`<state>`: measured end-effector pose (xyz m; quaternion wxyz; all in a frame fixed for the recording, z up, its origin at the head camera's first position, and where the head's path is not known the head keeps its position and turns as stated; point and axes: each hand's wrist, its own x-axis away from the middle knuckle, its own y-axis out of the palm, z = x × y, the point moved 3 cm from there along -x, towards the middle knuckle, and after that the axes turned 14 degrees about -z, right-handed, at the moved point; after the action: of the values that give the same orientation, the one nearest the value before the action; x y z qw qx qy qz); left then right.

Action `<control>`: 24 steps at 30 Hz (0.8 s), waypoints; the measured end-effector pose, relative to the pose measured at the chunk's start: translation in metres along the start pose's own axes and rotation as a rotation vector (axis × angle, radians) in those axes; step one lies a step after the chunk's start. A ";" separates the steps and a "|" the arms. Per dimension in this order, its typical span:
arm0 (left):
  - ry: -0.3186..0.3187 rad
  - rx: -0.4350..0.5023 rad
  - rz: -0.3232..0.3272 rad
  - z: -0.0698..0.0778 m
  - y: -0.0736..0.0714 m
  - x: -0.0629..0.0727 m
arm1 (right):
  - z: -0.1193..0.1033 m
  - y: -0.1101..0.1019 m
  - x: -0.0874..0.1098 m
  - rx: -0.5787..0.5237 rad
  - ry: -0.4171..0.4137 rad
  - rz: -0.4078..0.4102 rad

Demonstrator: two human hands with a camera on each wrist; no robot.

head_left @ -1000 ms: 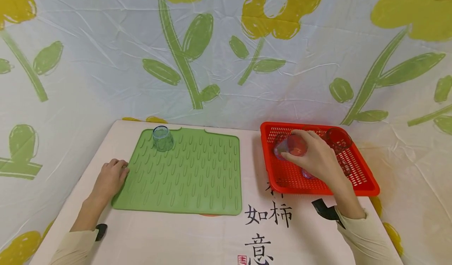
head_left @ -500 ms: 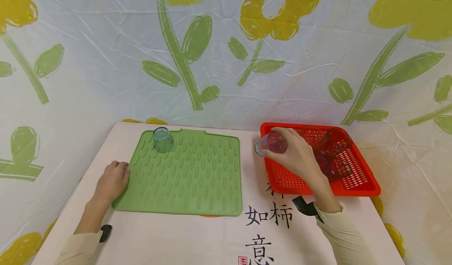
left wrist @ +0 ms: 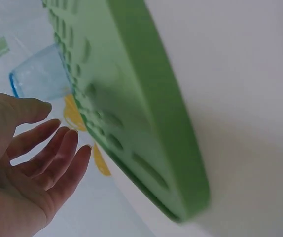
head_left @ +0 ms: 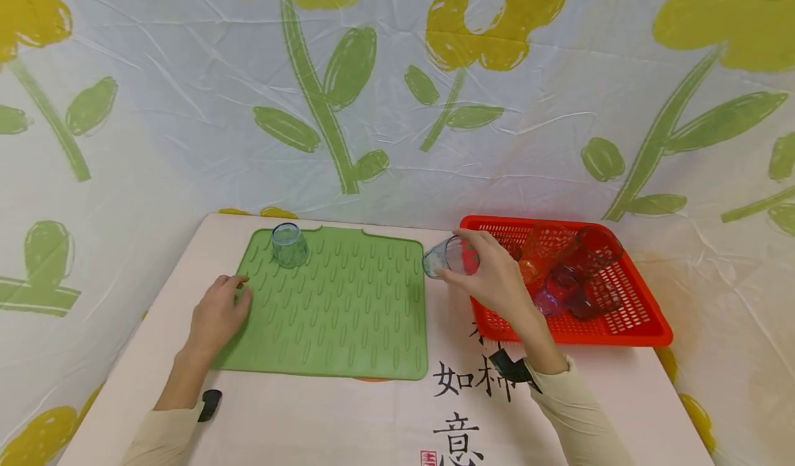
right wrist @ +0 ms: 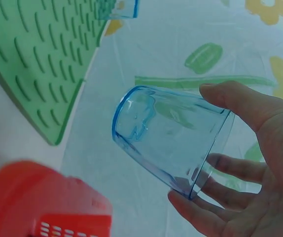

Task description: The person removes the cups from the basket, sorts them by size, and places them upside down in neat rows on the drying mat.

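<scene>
My right hand (head_left: 497, 283) holds a clear blue-tinted drinking glass (right wrist: 166, 133) tilted on its side, its fingers and thumb around the wider end. The narrower, thicker end points left, close to the right edge of the green ridged drying mat (head_left: 348, 314). A similar blue glass (head_left: 290, 248) stands at the mat's back left corner, narrower end up. My left hand (head_left: 220, 311) hovers over the mat's left edge, fingers loosely bent and nothing in them. In the left wrist view that hand (left wrist: 33, 168) appears beside the mat, below the standing glass.
A red plastic basket (head_left: 649, 321) sits on the right with several drinking glasses (head_left: 571, 273) lying in it, some orange and purple looking. A flower-printed cloth (head_left: 397, 107) hangs behind the white table (head_left: 348, 424), which bears black written characters.
My right hand has lifted the glass out of the basket and carried it left toward the mat. My left hand has moved slightly right, over the mat's edge.
</scene>
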<state>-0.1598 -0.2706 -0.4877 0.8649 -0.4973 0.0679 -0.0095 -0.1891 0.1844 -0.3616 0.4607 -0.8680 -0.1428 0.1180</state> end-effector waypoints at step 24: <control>0.132 0.323 -0.068 0.091 0.030 -0.021 | -0.017 0.059 -0.016 -0.256 -0.146 0.037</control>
<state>-0.1704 -0.1758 -0.4660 0.9263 -0.3523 0.1051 -0.0823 -0.1898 0.1342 -0.3999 0.3322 -0.9114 -0.1737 0.1698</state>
